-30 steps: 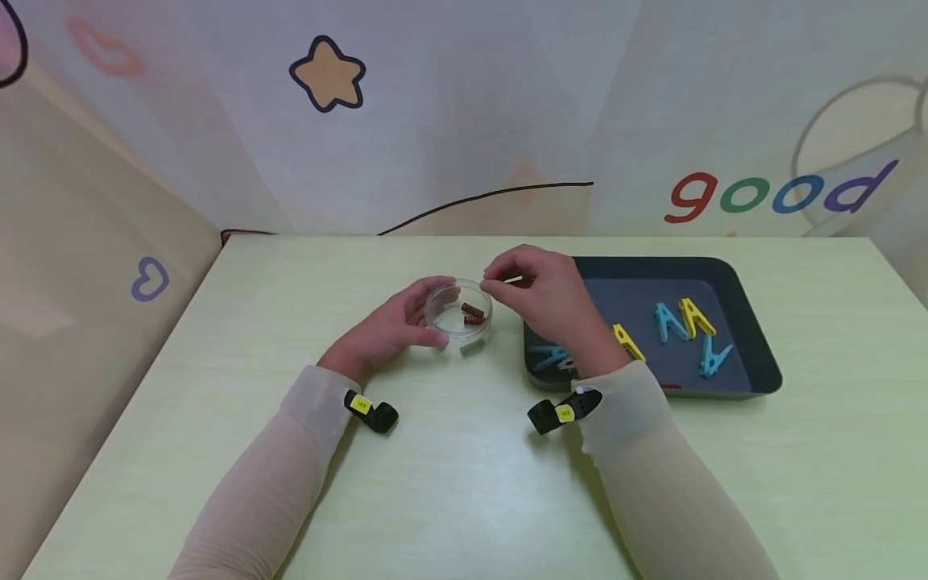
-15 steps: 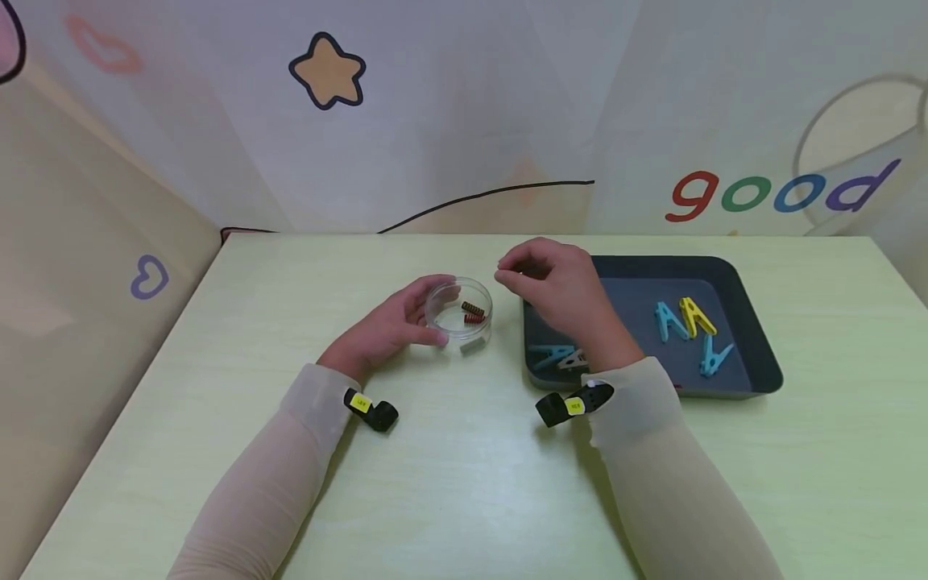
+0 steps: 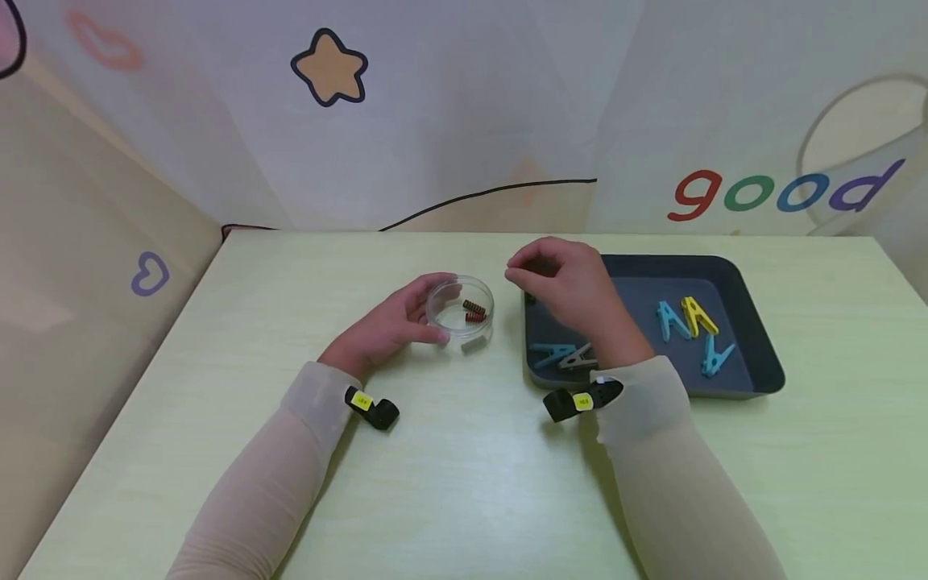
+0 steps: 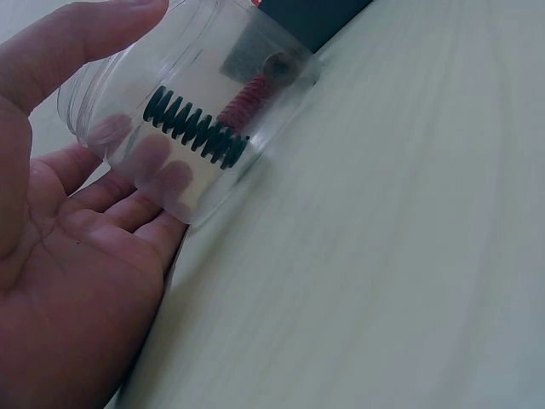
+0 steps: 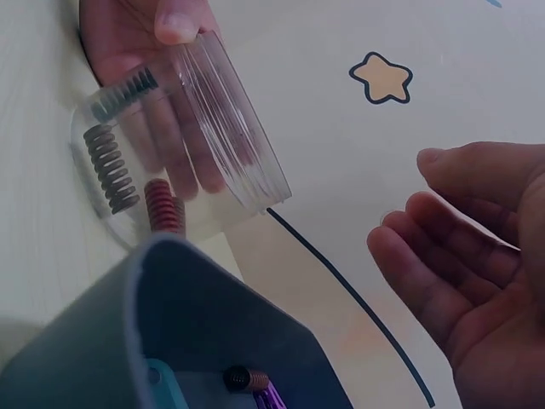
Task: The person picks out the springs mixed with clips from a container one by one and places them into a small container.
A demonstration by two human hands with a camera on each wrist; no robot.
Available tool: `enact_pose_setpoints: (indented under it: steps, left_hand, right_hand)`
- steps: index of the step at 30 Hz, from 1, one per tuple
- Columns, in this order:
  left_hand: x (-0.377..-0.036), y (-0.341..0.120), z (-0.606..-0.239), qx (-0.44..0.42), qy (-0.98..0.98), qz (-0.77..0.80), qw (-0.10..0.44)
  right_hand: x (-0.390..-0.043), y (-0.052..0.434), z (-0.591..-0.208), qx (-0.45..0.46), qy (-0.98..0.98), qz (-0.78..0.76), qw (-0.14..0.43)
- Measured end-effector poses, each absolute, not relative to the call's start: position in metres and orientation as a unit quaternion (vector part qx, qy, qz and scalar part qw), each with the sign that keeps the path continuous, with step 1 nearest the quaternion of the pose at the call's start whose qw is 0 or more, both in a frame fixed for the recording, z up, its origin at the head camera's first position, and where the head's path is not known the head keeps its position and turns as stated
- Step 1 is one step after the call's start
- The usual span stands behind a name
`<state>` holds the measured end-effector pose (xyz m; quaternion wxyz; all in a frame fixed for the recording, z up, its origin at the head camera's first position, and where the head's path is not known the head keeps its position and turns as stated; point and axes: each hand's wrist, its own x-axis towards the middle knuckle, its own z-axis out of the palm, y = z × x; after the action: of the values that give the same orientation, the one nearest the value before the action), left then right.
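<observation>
A clear round jar (image 3: 444, 321) is tilted in my left hand (image 3: 395, 329), thumb on the near side and fingers round the far side. Several coil springs lie inside: a dark green spring (image 4: 194, 128), a red spring (image 4: 245, 102) and a grey spring (image 5: 111, 169). The jar's mouth, lidless, faces up toward the right hand in the right wrist view. My right hand (image 3: 569, 282) hovers over the tray's left edge, to the right of the jar. Its thumb and fingers stand apart in the right wrist view, nothing between them.
Right of the jar sits a dark grey tray (image 3: 757, 354). It bears blue clothespins (image 3: 671, 321), a yellow clothespin (image 3: 699, 316) and a grey clothespin (image 3: 578, 358). A copper-and-black spring (image 5: 247, 379) lies in it beside a purple piece (image 5: 271, 396). A wall rises behind the table.
From close by the jar's rim, my right hand has drawn away to the right, over the tray's edge, its forearm now covering a yellow clothespin. The left hand keeps the jar in place.
</observation>
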<state>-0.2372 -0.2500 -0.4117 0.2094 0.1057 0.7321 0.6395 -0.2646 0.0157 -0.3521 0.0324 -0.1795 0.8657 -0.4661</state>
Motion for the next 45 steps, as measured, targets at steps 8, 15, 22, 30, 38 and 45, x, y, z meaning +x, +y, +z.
enact_pose_setpoints:
  steps: [8, 15, 22, 30, 38, 45]
  left_hand:
    - [-0.238, -0.250, -0.412, 0.110, 0.727, 0.644, 0.211]
    - [-0.238, -0.251, -0.413, 0.111, 0.724, 0.647, 0.210]
    - [-0.239, -0.250, -0.414, 0.109, 0.725, 0.646, 0.211]
    - [-0.239, -0.250, -0.415, 0.113, 0.729, 0.641, 0.211]
    - [-0.237, -0.250, -0.413, 0.112, 0.727, 0.644, 0.212]
    - [-0.237, -0.250, -0.414, 0.114, 0.728, 0.642, 0.211]
  right_hand:
    - [-0.268, 0.021, -0.353, -0.162, 0.876, -0.452, 0.038]
    - [-0.271, 0.026, -0.351, -0.146, 0.881, -0.448, 0.042]
    - [-0.273, 0.031, -0.351, -0.141, 0.881, -0.450, 0.044]
    - [-0.272, 0.037, -0.349, -0.112, 0.885, -0.448, 0.053]
    - [-0.274, 0.042, -0.349, -0.094, 0.885, -0.450, 0.072]
    - [-0.275, 0.044, -0.349, -0.099, 0.891, -0.437, 0.078]
